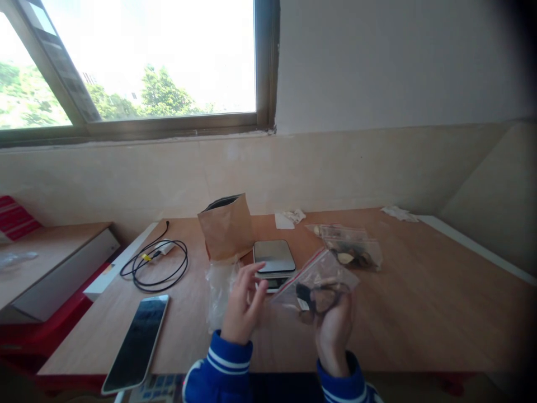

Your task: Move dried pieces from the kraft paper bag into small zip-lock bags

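My right hand (334,334) grips a clear zip bag (325,273) with a red seal line, tilted above the table. Brown and dark pieces like dried slices lie inside the bag, along with a small white item. To the left, my left hand (244,302) is raised with its fingers apart and nothing in them. Just beyond it sits a small kitchen scale (274,256) with a metal plate, its display partly behind my fingers. A crumpled clear plastic bag (218,294) lies beside my left wrist.
A brown paper pouch (226,229) stands with its top open behind the plastic bag. More filled zip bags (356,253) lie at the right. A phone (138,341) and a coiled black cable (157,271) are on the left. White scraps (293,216) lie near the wall.
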`<state>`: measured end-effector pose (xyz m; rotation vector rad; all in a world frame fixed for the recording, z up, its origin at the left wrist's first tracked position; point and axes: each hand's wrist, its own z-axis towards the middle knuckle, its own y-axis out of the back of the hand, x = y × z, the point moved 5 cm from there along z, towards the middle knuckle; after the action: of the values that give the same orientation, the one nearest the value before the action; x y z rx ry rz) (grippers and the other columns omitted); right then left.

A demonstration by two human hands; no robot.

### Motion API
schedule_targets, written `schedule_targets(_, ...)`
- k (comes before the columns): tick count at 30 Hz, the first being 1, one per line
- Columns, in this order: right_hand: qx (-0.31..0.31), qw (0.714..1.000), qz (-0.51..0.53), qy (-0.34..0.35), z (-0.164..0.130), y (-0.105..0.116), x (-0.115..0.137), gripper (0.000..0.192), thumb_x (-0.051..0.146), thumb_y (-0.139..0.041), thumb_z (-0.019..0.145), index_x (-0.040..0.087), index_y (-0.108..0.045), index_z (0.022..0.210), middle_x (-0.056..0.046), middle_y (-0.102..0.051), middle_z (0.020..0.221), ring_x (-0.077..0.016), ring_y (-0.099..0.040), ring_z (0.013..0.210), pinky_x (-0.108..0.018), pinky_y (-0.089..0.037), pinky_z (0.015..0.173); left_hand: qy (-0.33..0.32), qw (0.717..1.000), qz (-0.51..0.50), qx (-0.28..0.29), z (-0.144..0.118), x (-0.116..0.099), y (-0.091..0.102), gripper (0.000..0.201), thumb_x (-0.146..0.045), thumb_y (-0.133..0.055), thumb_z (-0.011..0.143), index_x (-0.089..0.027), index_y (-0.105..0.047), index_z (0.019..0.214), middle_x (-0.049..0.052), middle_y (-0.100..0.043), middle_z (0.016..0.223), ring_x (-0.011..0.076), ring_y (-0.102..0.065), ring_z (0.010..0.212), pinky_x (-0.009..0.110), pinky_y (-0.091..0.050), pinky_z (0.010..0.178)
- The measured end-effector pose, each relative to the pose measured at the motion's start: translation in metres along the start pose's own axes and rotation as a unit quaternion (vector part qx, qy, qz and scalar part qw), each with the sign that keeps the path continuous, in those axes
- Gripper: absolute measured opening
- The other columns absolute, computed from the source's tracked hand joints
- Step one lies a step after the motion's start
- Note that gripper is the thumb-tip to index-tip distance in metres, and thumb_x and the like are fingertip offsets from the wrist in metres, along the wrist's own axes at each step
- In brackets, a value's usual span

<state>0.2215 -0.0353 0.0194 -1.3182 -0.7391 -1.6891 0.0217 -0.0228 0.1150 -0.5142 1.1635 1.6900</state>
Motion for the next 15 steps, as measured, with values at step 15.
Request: schedule_targets(15, -0.006, 0.998, -0.061, 0.033, -0.030, -0.039, 0.071, 0.022, 0.046, -0.047, 0.088, 0.025, -0.043, 0.086, -0.002, -0.052, 0.079, -0.0172, -0.051, 0.067, -0.028, -0.044, 0.061, 0.139, 0.965, -0.223, 0.001, -0.019, 0.002, -0.053, 0.029, -0.046, -0.053, 0.085, -0.019, -0.048, 0.096, 0.002, -0.059, 0.082, 0.0137, -0.057, 0.071, 0.025, -0.046, 0.068)
